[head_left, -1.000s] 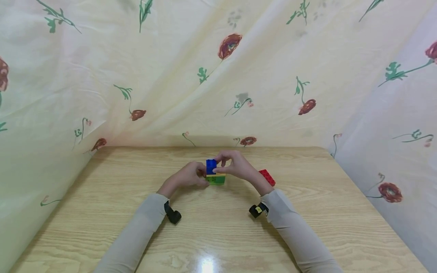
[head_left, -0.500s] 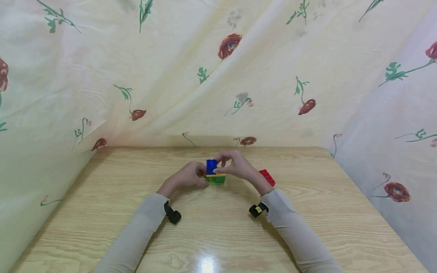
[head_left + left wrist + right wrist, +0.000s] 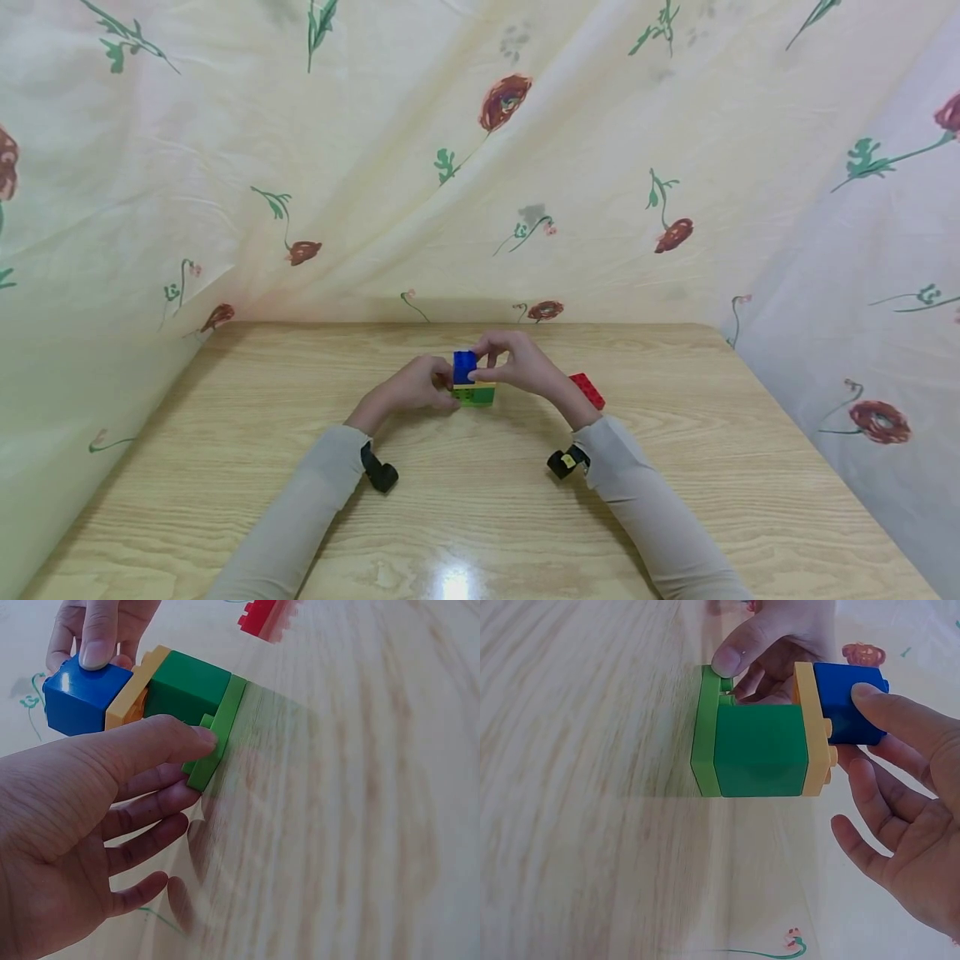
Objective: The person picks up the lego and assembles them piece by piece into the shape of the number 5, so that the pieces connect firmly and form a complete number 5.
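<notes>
At the left, the left hand [image 3: 416, 383] pinched the end of the light green plate [image 3: 221, 735] between thumb and fingertip, its other fingers loosely apart. The stack [image 3: 472, 387] stood upright on the wooden table [image 3: 465, 483], between the hands. It looked light, stiff and smooth, sturdier within each piece than at the joints; the bottom plate and the flat sides of the blue brick [image 3: 836, 705] seemed the best holds. On the plate's right half sat a glossy dark green brick [image 3: 761, 750], then a yellow-orange plate [image 3: 814, 765], with blue above the open left side, though how firmly seated was hard to tell. The right hand [image 3: 525, 364] clamped blue between thumb and finger. Farther right lay a studded red brick [image 3: 587, 391].
</notes>
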Available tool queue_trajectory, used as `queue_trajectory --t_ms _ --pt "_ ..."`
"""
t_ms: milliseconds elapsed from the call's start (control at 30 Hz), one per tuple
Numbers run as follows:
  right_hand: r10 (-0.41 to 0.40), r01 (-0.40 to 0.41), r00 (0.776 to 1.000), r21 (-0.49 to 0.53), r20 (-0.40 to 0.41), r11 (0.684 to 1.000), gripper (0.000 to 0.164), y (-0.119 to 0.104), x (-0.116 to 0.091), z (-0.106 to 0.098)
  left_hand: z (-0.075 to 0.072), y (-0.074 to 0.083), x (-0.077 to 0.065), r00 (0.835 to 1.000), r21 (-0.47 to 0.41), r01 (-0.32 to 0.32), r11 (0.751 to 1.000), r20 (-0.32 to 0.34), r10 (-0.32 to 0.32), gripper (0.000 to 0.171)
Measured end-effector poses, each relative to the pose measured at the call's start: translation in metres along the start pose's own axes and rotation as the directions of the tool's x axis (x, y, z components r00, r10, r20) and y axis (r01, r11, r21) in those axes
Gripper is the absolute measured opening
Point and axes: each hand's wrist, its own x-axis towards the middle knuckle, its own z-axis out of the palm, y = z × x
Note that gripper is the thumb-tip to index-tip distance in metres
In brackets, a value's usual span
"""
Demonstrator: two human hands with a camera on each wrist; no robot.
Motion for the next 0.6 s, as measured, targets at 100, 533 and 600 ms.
queue_trajectory --t_ms 100,533,600 --pt "-0.001 0.001 1.000 -0.015 -0.002 1.000 0.024 0.0002 -0.0003 -0.0001 -0.0001 0.0005 -0.0002 1.000 -0.006 -0.008 1.000 0.002 0.008 0.024" --pt "-0.019 0.019 1.000 -0.033 -0.007 0.999 0.023 -0.0019 -0.0014 -0.0003 0.0003 0.0014 -0.0003 1.000 -0.013 -0.014 1.000 0.005 0.014 0.022" --pt "-0.019 0.018 1.000 -0.026 -0.007 0.999 0.023 -0.0016 -0.0010 -0.0004 0.0000 0.0017 -0.0004 1.000 -0.015 -0.012 1.000 0.005 0.012 0.022"
